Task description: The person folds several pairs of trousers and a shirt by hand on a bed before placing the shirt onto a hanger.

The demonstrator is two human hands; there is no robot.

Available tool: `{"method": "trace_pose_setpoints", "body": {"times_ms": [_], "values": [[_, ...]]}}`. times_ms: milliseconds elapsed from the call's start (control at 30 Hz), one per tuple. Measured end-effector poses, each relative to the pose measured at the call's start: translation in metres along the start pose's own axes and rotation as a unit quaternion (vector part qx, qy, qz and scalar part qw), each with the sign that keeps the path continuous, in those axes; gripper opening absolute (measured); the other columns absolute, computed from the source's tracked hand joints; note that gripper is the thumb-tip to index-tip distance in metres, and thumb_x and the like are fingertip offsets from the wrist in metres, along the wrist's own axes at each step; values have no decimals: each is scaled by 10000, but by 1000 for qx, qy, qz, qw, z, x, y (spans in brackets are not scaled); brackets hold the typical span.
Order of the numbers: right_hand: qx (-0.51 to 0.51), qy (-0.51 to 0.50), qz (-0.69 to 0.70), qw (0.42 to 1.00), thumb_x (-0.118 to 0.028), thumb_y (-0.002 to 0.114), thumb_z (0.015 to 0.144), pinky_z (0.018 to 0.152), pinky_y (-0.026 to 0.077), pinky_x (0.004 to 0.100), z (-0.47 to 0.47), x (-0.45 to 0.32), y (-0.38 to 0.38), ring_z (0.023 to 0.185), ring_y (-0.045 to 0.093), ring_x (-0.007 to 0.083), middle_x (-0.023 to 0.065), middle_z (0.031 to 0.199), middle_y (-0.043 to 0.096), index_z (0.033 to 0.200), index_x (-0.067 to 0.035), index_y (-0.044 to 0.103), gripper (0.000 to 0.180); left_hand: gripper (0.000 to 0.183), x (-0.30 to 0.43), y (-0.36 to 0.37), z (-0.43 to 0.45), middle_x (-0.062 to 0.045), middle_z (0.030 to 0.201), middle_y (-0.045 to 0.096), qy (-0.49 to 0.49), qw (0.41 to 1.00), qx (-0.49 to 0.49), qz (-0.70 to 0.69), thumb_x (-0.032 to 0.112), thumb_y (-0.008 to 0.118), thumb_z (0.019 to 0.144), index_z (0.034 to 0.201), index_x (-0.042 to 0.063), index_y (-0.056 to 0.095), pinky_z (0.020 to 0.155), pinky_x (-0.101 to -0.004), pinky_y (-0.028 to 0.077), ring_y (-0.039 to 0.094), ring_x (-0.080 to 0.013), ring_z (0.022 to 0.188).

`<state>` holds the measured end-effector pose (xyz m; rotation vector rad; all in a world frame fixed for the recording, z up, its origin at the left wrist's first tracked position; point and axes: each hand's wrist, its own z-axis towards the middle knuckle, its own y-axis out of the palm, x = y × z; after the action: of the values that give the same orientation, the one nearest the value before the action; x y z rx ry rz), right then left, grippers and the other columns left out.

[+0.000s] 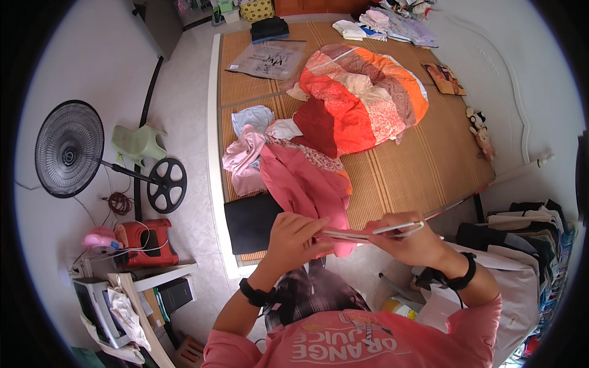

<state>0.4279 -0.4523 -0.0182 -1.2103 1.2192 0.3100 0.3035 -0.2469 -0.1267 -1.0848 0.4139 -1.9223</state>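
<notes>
Both hands are raised in front of my chest, above the near edge of the bed. My right hand (402, 241) grips a thin white clothes hanger (398, 227), seen nearly edge-on, with pink cloth along it. At the other end of that strip, the fingers of my left hand (297, 237) pinch the pink cloth. A pink garment (306, 181) spreads below and beyond my hands over the bed; where it joins the strip is partly hidden. Left of it lie a lighter pink garment (245, 158) and a folded black cloth (251, 223).
A patchwork quilt (363, 101) is heaped on the bamboo bed mat (382, 179). Folded clothes (269, 29) and a clear plastic bag (269, 60) lie farther back. At left stand a fan (69, 149) and a green stool (138, 140). Hung clothes (520, 239) crowd the right.
</notes>
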Motion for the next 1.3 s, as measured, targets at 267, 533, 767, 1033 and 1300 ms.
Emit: {"method": "trace_pose_setpoints", "body": {"times_ms": [267, 533, 767, 1033, 1300], "values": [[31, 128, -91, 987, -110, 762, 649, 471, 418, 280, 38, 33, -17, 513, 563, 187, 73, 565, 567, 608, -37, 588, 193, 209, -271, 97, -66, -156, 765, 638, -419, 908, -23, -10, 224, 584, 823, 934, 48, 602, 638, -384, 483, 627, -310, 714], [114, 263, -100, 953, -79, 771, 562, 508, 347, 258, 47, 70, 0, 543, 464, 123, 29, 611, 534, 635, -60, 588, 198, 233, -399, 191, -16, -167, 910, 636, -418, 858, -243, 172, 289, 438, 888, 989, 122, 566, 675, -492, 487, 620, -363, 832], [214, 307, -89, 923, -40, 690, 601, 503, 332, 251, 37, 94, 19, 547, 449, 106, 25, 603, 505, 613, -41, 576, 115, 232, -443, 223, -13, -153, 909, 642, -470, 815, -206, 269, 263, 497, 874, 997, 79, 568, 715, -462, 505, 635, -330, 865], [302, 307, 32, 902, -47, 685, 612, 557, 310, 237, 13, 65, 14, 617, 405, 73, 2, 679, 512, 675, -56, 542, 157, 173, -476, 215, -41, -175, 898, 621, -600, 792, 79, 82, 108, 523, 781, 915, 4, 554, 733, -408, 501, 618, -335, 830], [370, 278, 11, 886, -77, 743, 675, 505, 378, 243, -68, 53, -9, 574, 482, 89, 38, 640, 565, 704, -18, 578, 178, 98, -267, 153, 60, -93, 879, 604, -561, 697, -51, -444, 103, 518, 803, 841, 13, 530, 697, -320, 482, 584, -204, 789]]}}
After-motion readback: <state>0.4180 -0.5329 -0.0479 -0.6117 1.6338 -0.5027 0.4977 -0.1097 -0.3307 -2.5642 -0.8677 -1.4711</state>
